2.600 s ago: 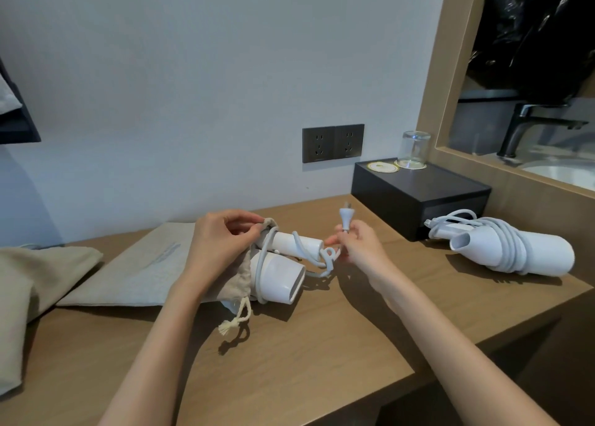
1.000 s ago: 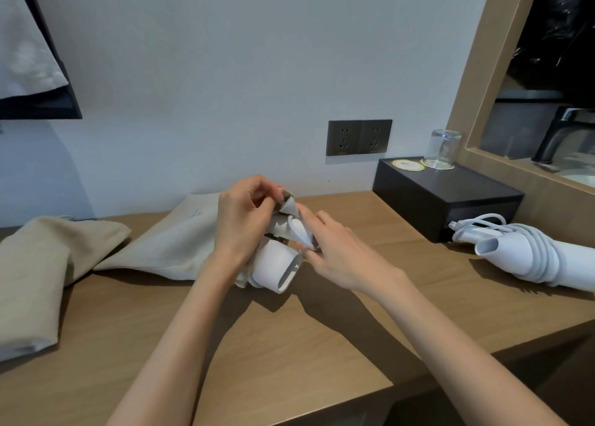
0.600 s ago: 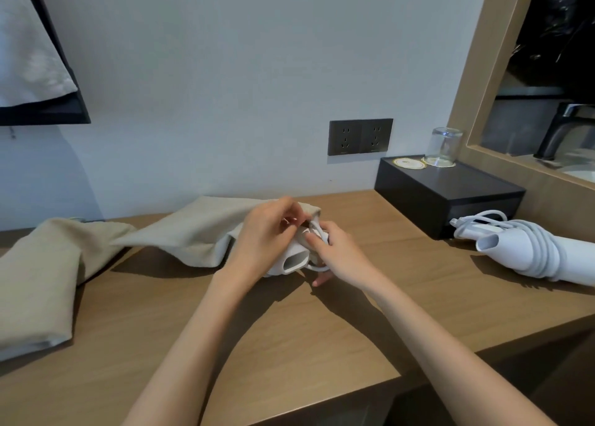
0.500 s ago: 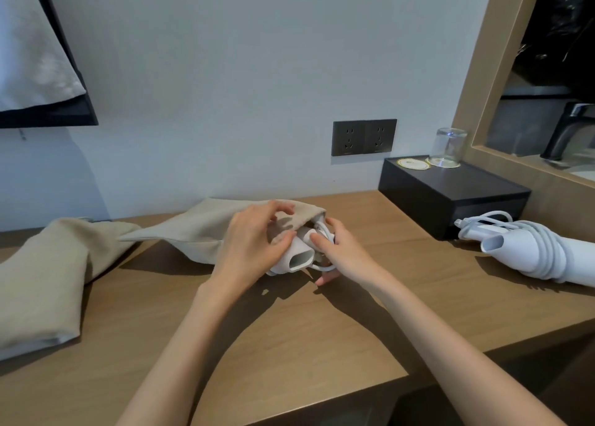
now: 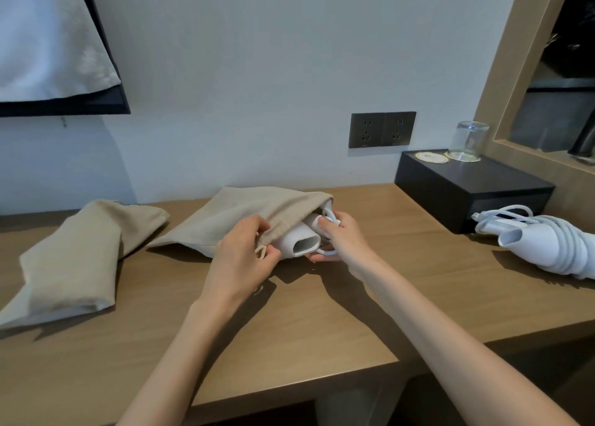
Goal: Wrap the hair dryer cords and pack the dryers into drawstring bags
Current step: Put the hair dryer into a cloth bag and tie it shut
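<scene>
1. Packing is under way at frame centre: the first dryer (image 5: 297,242) lies partly inside the open drawstring bag (image 5: 244,213) on the table (image 5: 289,322), with its nozzle end outside.
2. The left hand (image 5: 240,255) pinches the bag mouth by the drawstring. The right hand (image 5: 341,242) curls round the dryer's handle and cord loops.
3. Steps judged remaining: seat this dryer, cinch the bag, then bag the cord-wrapped second dryer (image 5: 547,245) at the right edge.
4. The second bag (image 5: 80,248) lies at the left; its contents cannot be told.
</scene>
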Available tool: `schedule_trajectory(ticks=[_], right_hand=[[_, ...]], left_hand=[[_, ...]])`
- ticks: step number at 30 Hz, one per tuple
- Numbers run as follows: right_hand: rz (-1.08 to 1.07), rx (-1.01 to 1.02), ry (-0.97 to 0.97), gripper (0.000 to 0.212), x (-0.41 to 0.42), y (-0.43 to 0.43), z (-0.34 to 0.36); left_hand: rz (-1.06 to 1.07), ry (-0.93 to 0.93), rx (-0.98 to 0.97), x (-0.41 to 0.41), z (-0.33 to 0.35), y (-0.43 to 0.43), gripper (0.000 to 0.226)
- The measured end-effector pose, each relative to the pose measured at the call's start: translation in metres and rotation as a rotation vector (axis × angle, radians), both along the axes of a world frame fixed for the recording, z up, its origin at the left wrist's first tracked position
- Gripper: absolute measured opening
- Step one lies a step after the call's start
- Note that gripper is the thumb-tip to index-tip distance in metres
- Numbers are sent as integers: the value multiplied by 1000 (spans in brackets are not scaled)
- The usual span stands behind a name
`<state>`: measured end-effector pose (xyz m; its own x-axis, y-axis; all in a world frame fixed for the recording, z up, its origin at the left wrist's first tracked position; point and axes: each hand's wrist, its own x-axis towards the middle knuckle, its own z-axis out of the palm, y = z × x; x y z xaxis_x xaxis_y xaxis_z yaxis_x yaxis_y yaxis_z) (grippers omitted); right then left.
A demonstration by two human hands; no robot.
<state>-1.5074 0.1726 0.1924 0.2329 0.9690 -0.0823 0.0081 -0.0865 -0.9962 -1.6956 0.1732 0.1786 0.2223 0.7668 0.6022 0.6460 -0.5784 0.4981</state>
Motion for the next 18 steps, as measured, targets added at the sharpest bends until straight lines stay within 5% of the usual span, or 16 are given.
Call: schedule_trajectory(ticks=[5,9,14,18], right_hand=[[-92,7,29,22,-17,6,-4],[-11,85,-41,29,-20,4,-10],[168,201,-451,47,-17,1,-17],[332,173,-542,73,-7,3,-15]], left_hand=[[-146,39,-106,2,-10,-20,19],[-59,55,-161,-4,-12,-16,31],[-23,108,-43,-1,-8,-6,74],[-118,165,-48,10,2,9,79]])
